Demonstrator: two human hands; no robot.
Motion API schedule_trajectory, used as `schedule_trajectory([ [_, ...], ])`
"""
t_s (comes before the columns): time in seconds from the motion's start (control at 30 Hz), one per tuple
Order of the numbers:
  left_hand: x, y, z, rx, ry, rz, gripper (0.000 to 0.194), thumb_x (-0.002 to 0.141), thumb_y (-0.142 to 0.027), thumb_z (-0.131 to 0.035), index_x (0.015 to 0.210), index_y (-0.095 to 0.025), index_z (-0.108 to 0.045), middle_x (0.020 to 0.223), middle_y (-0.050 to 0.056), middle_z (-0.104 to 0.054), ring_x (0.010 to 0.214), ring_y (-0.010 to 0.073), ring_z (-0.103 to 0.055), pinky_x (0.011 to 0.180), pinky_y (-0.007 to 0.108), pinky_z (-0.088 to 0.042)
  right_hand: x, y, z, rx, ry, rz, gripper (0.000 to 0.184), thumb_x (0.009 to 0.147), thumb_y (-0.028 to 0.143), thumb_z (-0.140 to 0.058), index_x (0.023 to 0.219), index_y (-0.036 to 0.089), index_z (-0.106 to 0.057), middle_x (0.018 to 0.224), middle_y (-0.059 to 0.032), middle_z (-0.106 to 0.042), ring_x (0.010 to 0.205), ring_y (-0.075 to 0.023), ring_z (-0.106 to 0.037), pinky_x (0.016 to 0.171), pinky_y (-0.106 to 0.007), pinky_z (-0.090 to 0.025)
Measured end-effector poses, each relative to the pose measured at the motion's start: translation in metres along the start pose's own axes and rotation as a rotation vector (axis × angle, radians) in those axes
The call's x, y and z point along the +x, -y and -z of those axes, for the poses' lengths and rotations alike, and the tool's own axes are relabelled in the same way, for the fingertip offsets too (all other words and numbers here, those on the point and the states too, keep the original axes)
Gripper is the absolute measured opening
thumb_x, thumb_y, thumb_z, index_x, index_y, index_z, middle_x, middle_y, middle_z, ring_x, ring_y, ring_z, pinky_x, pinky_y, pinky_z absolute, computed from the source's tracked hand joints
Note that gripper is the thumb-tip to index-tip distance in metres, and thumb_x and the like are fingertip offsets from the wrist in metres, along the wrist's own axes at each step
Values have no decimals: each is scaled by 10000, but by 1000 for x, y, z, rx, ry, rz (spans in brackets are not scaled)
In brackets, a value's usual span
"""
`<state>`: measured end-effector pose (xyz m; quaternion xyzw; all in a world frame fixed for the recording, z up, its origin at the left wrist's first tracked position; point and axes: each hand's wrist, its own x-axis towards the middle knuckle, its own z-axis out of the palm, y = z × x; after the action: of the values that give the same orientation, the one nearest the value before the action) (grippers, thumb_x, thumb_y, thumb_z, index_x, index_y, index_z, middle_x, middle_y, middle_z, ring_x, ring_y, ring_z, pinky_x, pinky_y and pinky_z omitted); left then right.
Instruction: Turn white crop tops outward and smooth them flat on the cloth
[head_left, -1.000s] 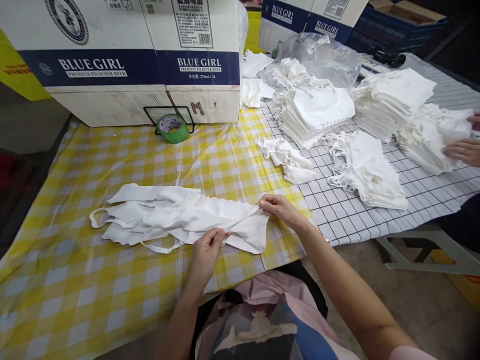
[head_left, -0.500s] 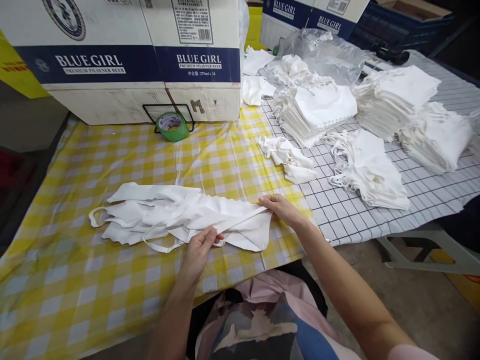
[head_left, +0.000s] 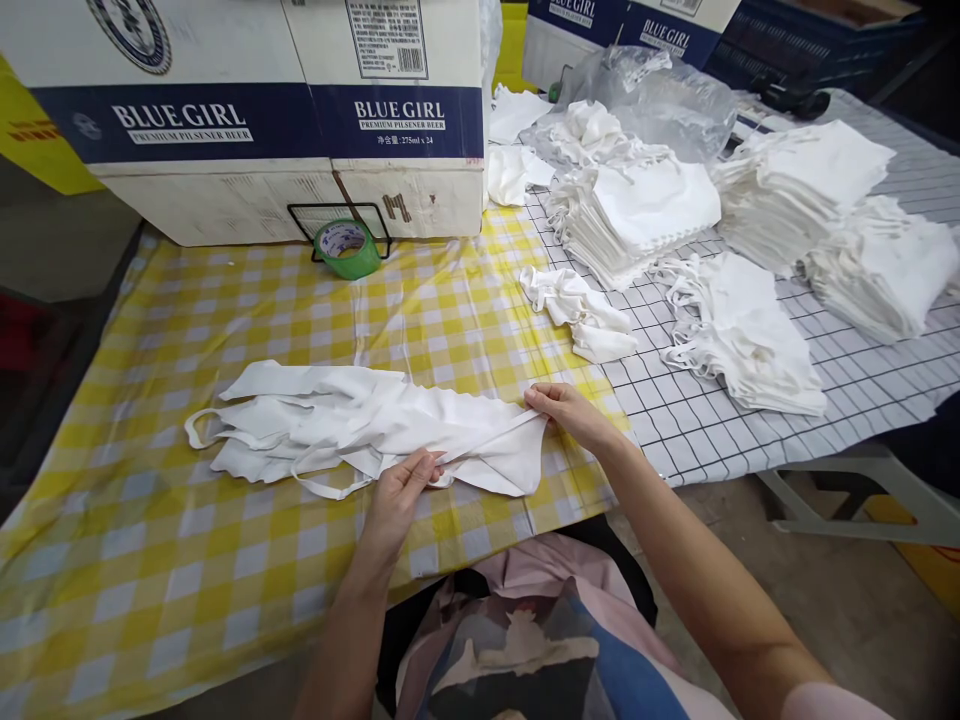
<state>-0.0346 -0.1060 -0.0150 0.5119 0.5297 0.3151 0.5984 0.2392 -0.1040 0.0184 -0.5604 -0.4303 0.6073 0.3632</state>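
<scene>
A white strappy garment [head_left: 337, 415] lies stretched lengthwise over the yellow-checked tablecloth in front of me, creased, with strap loops at its left end and near edge. My left hand [head_left: 405, 485] pinches its near edge between thumb and fingers. At the right end, my right hand [head_left: 566, 410] grips the upper corner. A narrow fold of fabric runs taut between the two hands. The fingertips of both hands are partly hidden by the cloth.
A large beer carton [head_left: 300, 190] stands behind, with green tape [head_left: 358, 262] on a wire stand before it. White garment stacks [head_left: 645, 210] and a small crumpled white garment [head_left: 581, 315] lie to the right. Clear plastic bags [head_left: 652, 100] sit farther back.
The whole view has shifted slightly. Both hands keep their grips on the garment, and its layout looks the same.
</scene>
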Motion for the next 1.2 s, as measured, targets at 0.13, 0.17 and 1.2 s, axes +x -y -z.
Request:
schedule_trajectory([
  [0.13, -3, -4, 0, -11, 12, 1, 291, 808, -429, -531, 787, -181, -681, 775, 34, -639, 842, 183, -567, 834, 294, -411, -5, 6, 4, -126, 89, 60, 213, 769, 402, -582, 780, 190, -566, 686, 21, -486, 584, -98, -399, 528, -234, -301],
  [0.17, -4, -5, 0, 2, 17, 3, 297, 815, -427, -523, 865, -184, -688, 799, 34, -640, 830, 177, -563, 822, 292, -413, -6, 7, 5, -183, 104, 86, 173, 756, 358, -594, 800, 192, -582, 710, 16, -505, 611, -104, -418, 549, -238, -318],
  [1.2, -1, -6, 99, 1014, -460, -106, 343, 798, -351, -482, 1099, -203, -554, 764, 13, -582, 692, 191, -558, 695, 310, -428, -33, -26, -24, -390, -590, 207, 222, 871, 377, -396, 899, 201, -529, 851, -39, -580, 723, -166, -514, 637, -289, -396],
])
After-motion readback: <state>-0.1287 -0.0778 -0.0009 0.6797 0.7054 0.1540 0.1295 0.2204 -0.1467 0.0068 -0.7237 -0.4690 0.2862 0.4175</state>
